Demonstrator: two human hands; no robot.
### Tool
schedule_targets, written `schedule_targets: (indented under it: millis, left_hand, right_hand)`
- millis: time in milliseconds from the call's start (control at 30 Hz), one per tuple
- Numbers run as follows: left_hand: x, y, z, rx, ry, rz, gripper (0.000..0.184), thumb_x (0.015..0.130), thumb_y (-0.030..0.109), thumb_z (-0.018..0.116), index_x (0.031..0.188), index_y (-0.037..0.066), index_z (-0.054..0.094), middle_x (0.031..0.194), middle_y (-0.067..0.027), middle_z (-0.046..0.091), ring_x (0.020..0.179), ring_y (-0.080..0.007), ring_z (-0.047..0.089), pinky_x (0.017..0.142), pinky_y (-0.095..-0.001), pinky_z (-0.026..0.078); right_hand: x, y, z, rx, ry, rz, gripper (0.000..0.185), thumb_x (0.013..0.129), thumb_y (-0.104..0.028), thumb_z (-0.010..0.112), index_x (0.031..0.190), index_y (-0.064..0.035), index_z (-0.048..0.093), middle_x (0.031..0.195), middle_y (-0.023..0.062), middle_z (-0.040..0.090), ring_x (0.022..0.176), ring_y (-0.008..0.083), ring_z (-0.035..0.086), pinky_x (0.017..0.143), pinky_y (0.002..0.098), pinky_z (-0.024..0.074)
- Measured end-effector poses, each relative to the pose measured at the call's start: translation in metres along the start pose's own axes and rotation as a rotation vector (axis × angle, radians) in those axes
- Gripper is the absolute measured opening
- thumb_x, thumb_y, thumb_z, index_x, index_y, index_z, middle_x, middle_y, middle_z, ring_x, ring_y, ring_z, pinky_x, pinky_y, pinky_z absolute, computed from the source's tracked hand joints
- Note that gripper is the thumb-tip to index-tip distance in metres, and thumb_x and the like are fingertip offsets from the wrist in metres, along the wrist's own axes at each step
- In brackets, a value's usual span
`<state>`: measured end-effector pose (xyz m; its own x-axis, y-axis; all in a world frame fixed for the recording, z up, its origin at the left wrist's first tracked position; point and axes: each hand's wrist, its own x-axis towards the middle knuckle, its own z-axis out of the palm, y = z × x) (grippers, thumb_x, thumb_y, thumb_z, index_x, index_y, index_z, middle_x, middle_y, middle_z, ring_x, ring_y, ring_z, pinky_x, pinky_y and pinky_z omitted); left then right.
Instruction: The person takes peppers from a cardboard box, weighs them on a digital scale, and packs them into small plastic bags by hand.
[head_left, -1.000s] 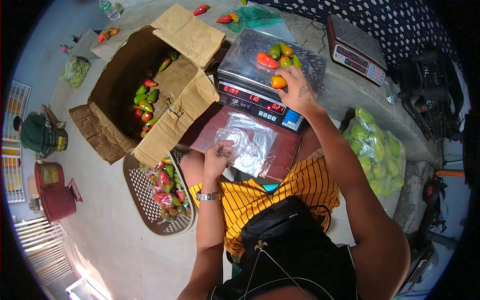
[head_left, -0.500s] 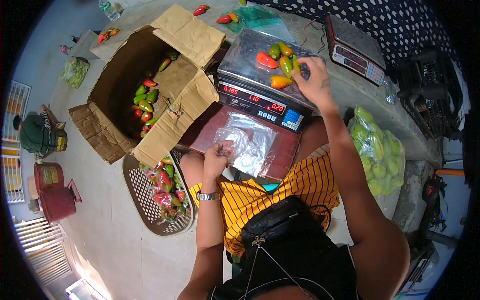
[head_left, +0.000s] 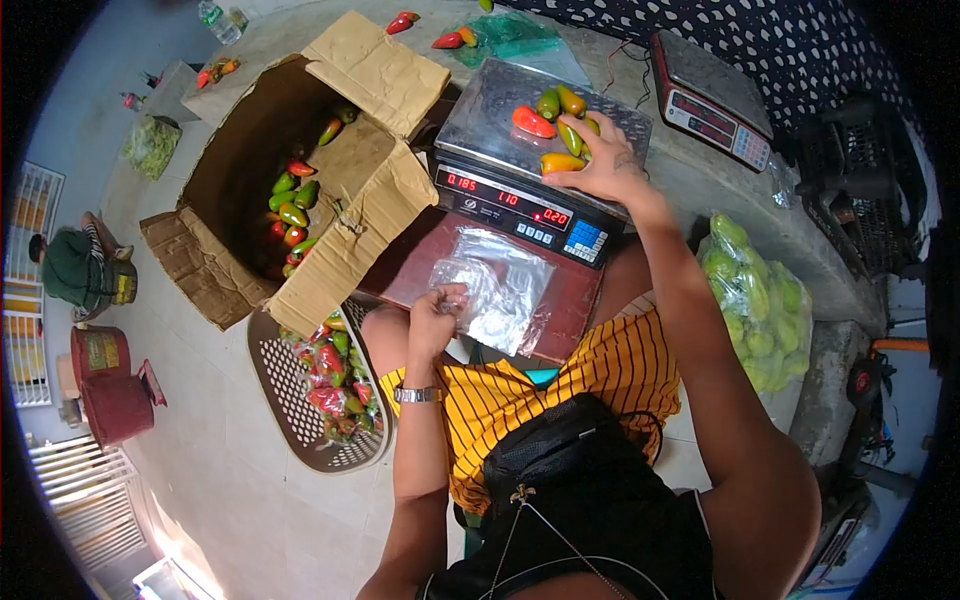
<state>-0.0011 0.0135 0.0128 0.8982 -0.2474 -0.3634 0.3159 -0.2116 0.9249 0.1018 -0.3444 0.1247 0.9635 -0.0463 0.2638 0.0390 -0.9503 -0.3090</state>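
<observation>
Left hand [head_left: 435, 318] nearest, fingers curled, pinching the edge of clear plastic [head_left: 510, 290] that lies just beyond it on a maroon board [head_left: 400, 255]. Basket [head_left: 290, 410] of bagged peppers sits left of that wrist. Scale [head_left: 480, 130] ahead of both hands, display lit, 0.185 in the first window. Right hand [head_left: 612, 168] over the pan's near right part, fingers spread and arched, thumb along the near side of an orange pepper [head_left: 560, 162]; finger contact hard to tell, knuckles block it. Orange pepper's long axis runs sideways, right end toward the palm. Green pepper [head_left: 570, 138] by the fingers runs near to far. Red pepper [head_left: 534, 122], left of the fingers, slants from far left to near right. Step looks like handling peppers on the scale; taking hold would call for curling fingers and thumb inward. Cardboard box [head_left: 375, 60] with more peppers, beyond and left of left hand. Bench [head_left: 620, 65] beyond right hand, second scale [head_left: 715, 125] on it, farther right.
</observation>
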Motion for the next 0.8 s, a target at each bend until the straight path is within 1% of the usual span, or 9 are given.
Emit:
schedule_targets:
  millis: [100,200,433,533,600,633,700,733,800]
  left_hand:
    - [0.0,0.0,0.0,0.01,0.011,0.004,0.03,0.092,-0.009,0.059,0.119,-0.002,0.068,0.101,-0.0049,0.069,0.071,-0.0107,0.065,0.052,-0.0235,0.049]
    - [0.003,-0.007,0.001,0.008,0.004,0.028,0.03,0.091,-0.009,0.059,0.119,-0.002,0.068,0.102,-0.0046,0.069,0.073,-0.0107,0.065,0.055,-0.0233,0.051]
    - [-0.002,0.007,0.003,0.045,0.039,0.009,0.029,0.091,-0.006,0.062,0.117,0.001,0.071,0.096,-0.0034,0.072,0.076,-0.0091,0.065,0.058,-0.0263,0.051]
    - [-0.009,0.047,0.009,0.287,0.156,0.087,0.029,0.088,-0.001,0.066,0.117,0.003,0.072,0.095,-0.0099,0.074,0.075,-0.0132,0.067,0.062,-0.0304,0.053]
    - [-0.003,0.044,0.009,0.396,0.216,0.213,0.029,0.086,0.002,0.067,0.115,0.004,0.073,0.094,-0.015,0.072,0.076,-0.0217,0.069,0.067,-0.0354,0.054]
    - [0.0,0.046,0.009,0.451,0.245,0.281,0.029,0.085,0.003,0.068,0.114,0.004,0.073,0.094,-0.0176,0.071,0.077,-0.026,0.07,0.069,-0.038,0.055]
    - [0.008,0.05,0.013,0.621,0.322,0.426,0.03,0.083,0.003,0.067,0.112,0.004,0.073,0.096,-0.0203,0.069,0.081,-0.0338,0.068,0.073,-0.0423,0.054]
    - [0.01,0.052,0.016,0.707,0.359,0.496,0.03,0.081,0.002,0.067,0.111,0.004,0.072,0.096,-0.0217,0.067,0.083,-0.0377,0.068,0.076,-0.0444,0.054]
    - [0.011,0.064,0.025,0.715,0.348,0.447,0.031,0.081,0.001,0.066,0.111,0.004,0.072,0.099,-0.0221,0.065,0.085,-0.0397,0.066,0.076,-0.0466,0.053]
  right_hand:
    - [0.003,-0.007,0.006,0.048,0.027,0.013,0.087,0.068,-0.059,0.087,0.142,-0.0238,0.058,0.149,0.015,0.046,0.133,0.0423,0.048,0.113,0.0495,0.0394]
    - [0.005,-0.013,0.009,0.046,-0.006,0.02,0.081,0.069,-0.055,0.087,0.138,-0.0228,0.059,0.145,0.0143,0.048,0.131,0.0405,0.049,0.111,0.0495,0.0406]
    - [0.001,-0.022,0.001,0.027,-0.035,-0.009,0.059,0.072,-0.042,0.086,0.122,-0.0217,0.062,0.131,0.0105,0.051,0.124,0.0372,0.052,0.105,0.0474,0.0446]
    - [-0.004,-0.019,0.0,0.061,-0.043,-0.025,0.051,0.071,-0.036,0.084,0.114,-0.0201,0.062,0.125,0.0086,0.051,0.12,0.0356,0.053,0.101,0.0477,0.0467]
    - [-0.008,-0.019,0.001,0.085,-0.023,-0.032,0.045,0.07,-0.032,0.083,0.107,-0.0182,0.062,0.122,0.0074,0.051,0.116,0.0342,0.054,0.097,0.0482,0.0485]
    - [-0.01,-0.019,0.001,0.087,-0.007,-0.054,0.045,0.068,-0.031,0.084,0.106,-0.0179,0.063,0.122,0.0081,0.05,0.116,0.035,0.053,0.097,0.0483,0.0489]
    - [-0.017,-0.017,0.0,0.086,0.032,-0.097,0.045,0.065,-0.028,0.084,0.105,-0.0172,0.065,0.123,0.0096,0.049,0.115,0.0366,0.052,0.096,0.0486,0.0496]
    - [-0.023,-0.022,-0.004,0.094,0.061,-0.104,0.04,0.067,-0.027,0.084,0.101,-0.0169,0.065,0.121,0.0087,0.05,0.114,0.0347,0.053,0.094,0.0477,0.0501]
    - [-0.04,-0.039,-0.014,0.107,0.111,-0.111,0.03,0.07,-0.025,0.083,0.092,-0.0163,0.066,0.116,0.0069,0.052,0.112,0.0309,0.055,0.09,0.0459,0.0513]
